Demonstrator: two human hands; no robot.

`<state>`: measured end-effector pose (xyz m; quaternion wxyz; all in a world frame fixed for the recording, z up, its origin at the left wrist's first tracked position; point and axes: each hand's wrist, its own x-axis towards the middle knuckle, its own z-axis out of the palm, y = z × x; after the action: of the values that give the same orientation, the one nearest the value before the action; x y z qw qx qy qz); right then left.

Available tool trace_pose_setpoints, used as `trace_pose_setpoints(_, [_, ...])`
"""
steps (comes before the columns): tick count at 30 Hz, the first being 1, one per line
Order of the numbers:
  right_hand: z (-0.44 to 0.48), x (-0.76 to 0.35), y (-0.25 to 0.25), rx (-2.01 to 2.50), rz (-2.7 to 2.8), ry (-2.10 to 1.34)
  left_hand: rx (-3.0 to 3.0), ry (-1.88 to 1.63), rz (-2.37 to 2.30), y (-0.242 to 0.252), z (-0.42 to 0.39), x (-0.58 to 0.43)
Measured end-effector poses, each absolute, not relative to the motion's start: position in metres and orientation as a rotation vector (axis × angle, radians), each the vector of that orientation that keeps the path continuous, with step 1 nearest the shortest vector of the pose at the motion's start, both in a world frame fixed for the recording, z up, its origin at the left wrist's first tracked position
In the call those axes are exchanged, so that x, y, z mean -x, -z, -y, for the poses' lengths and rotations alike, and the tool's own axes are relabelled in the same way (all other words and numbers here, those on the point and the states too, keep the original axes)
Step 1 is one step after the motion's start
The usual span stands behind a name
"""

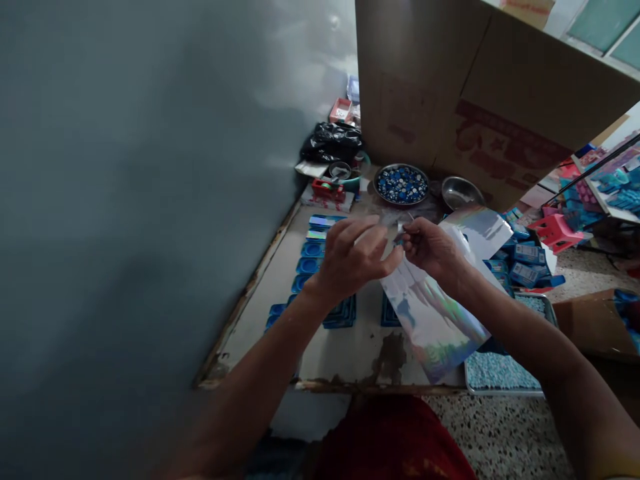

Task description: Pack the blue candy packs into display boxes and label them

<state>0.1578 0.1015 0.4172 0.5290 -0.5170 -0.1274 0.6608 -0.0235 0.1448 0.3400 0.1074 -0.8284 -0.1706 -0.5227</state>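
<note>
My left hand (355, 257) is raised over the table, its fingers apart and curved, with nothing visible in them. Close to its fingertips, my right hand (430, 247) is closed in a pinch. Something small, thin and pale pokes out of those fingers; its kind I cannot make out. Under my right hand and forearm lies a shiny rainbow sheet (440, 327), slanting over the table's front right part. Blue cards with round shapes (311, 249) run in a column left of my left hand. A stack of blue packs (343, 315) sits below my left wrist, partly hidden.
A metal bowl of blue and white pieces (401, 185) and another metal bowl (461, 193) stand at the back, before a large cardboard box (430, 80). A red tape dispenser (329, 189) is at the back left. A tray of pale blue beads (500, 372) sits at the right.
</note>
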Motion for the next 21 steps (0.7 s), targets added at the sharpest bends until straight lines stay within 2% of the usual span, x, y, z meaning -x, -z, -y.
trace_pose_setpoints(4, [-0.106,-0.141,-0.411,1.227,0.298,-1.635,2.435,1.492,0.476,-0.336,-0.151,0.044])
trace_pose_setpoints(15, [-0.114,-0.106,-0.408,1.304,0.229,-1.730,2.838,1.413,0.779,-0.341,-0.159,0.084])
trace_pose_setpoints(19, [-0.112,-0.102,-0.407,1.328,0.321,-1.799,2.612,1.667,0.719,-0.347,-0.148,0.086])
trace_pose_setpoints(21, [-0.106,-0.103,-0.406,1.290,0.450,-1.837,2.447,1.914,0.905,-0.355,-0.139,0.086])
